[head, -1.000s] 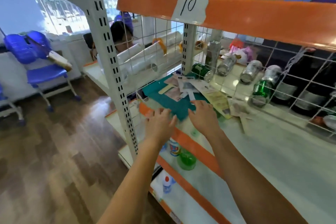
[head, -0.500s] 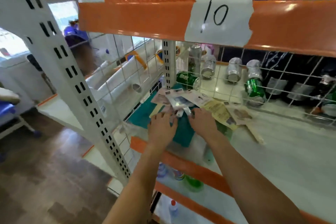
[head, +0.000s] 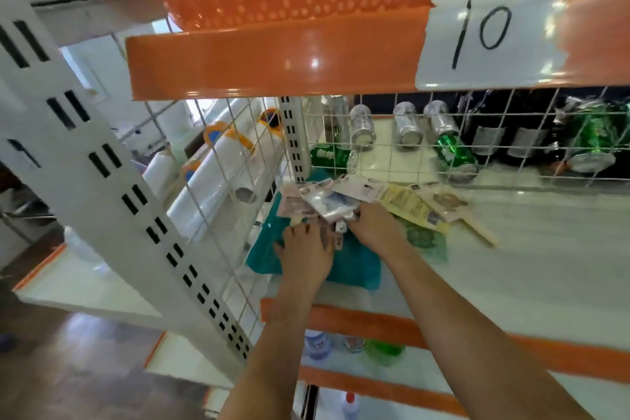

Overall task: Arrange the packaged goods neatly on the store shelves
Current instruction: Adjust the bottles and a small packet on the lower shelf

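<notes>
Packets (head: 335, 206) blur beneath both hands: right hand (head: 376, 227) grips one, left hand (head: 306, 254) grip unclear.

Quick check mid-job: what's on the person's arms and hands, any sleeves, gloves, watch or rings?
Nothing worn that shows. Both forearms are bare up to the frame edge, no sleeves in view. The left hand and right hand have no gloves; no watch, bracelet or ring is visible. Fingertips are partly hidden among the packets.

Shelf edge strip (head: 272, 65): glossy orange. Upright (head: 112, 181): matt white slotted metal. Back grid (head: 392, 133): white-coated wire. Label (head: 487, 34): matt paper tape. Packets (head: 334, 203): shiny plastic film. Cloth (head: 354, 266): teal, matt. Cans (head: 407, 128): shiny metal.
</notes>
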A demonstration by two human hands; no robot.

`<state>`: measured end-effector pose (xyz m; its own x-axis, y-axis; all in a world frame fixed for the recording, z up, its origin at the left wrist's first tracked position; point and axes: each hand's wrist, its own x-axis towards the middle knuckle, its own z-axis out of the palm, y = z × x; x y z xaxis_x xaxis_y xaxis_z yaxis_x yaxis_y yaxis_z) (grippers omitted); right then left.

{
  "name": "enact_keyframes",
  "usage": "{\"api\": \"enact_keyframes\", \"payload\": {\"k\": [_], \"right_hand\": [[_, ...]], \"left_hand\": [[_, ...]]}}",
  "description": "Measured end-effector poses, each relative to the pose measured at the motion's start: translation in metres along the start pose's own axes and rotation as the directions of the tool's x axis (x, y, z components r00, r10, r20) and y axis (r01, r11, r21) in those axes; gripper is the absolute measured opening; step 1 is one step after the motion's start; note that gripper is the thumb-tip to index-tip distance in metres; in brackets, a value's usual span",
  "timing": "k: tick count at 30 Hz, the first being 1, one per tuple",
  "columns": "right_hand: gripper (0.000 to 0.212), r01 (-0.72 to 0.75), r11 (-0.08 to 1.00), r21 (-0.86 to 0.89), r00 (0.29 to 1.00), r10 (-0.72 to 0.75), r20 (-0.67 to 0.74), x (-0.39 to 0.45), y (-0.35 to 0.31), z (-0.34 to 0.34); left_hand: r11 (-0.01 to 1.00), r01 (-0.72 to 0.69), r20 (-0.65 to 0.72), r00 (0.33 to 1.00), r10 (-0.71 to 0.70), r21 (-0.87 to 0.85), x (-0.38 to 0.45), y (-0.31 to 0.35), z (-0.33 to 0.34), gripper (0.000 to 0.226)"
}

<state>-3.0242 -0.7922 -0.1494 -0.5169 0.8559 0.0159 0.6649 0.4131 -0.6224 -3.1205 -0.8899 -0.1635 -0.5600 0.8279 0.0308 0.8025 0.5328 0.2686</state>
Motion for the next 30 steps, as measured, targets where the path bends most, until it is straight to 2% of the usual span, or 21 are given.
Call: {"api": "enact_keyframes", "payload": {"k": [1,4,6,10,13,18,22,27,30], "right_hand": [[0.015,-0.006,1.0,0.028,1.0,0.006,0.011,-0.004,-0.002,-0.003],[0.029,-0.078,0.99,0.114,0.995,0.069,0.075,-0.009,-0.005,-0.011],[0.017,-0.155,0.967,0.204,0.981,0.126,0.149,-0.006,-0.002,-0.012],[0.015,-0.387,0.799,0.46,0.915,0.271,0.3,-0.003,-0.002,-0.016],[0.015,-0.454,0.727,0.515,0.883,0.288,0.371,-0.004,-0.004,-0.019],[0.016,-0.524,0.566,0.637,0.84,0.217,0.497,-0.008,-0.006,-0.018],[0.01,-0.538,0.455,0.71,0.824,0.103,0.558,-0.015,-0.006,-0.024],[0.01,-0.461,0.475,0.749,0.84,-0.039,0.541,-0.024,0.0,-0.034],[0.009,-0.419,0.455,0.786,0.867,-0.058,0.496,-0.032,0.007,-0.046]], "left_hand": [[1.0,-0.012,0.004,1.0,0.012,0.0,0.001,-0.001,0.0,0.042],[0.999,-0.036,0.013,0.999,0.036,0.003,0.003,-0.002,-0.001,0.043],[0.999,-0.036,0.023,0.999,0.036,-0.011,0.004,-0.001,-0.001,0.042],[0.999,-0.021,0.021,1.0,0.022,-0.029,0.005,0.0,-0.003,0.039],[0.999,0.004,0.031,1.0,-0.003,-0.034,0.003,0.002,-0.005,0.039],[0.997,0.051,0.019,0.999,-0.05,-0.053,-0.004,0.002,-0.008,0.042],[0.992,0.106,0.025,0.994,-0.105,-0.073,-0.01,0.005,-0.008,0.048],[0.989,0.133,-0.007,0.991,-0.133,-0.061,-0.026,0.011,-0.011,0.049],[0.992,0.106,-0.029,0.994,-0.108,-0.064,-0.03,0.021,-0.013,0.047]]}}
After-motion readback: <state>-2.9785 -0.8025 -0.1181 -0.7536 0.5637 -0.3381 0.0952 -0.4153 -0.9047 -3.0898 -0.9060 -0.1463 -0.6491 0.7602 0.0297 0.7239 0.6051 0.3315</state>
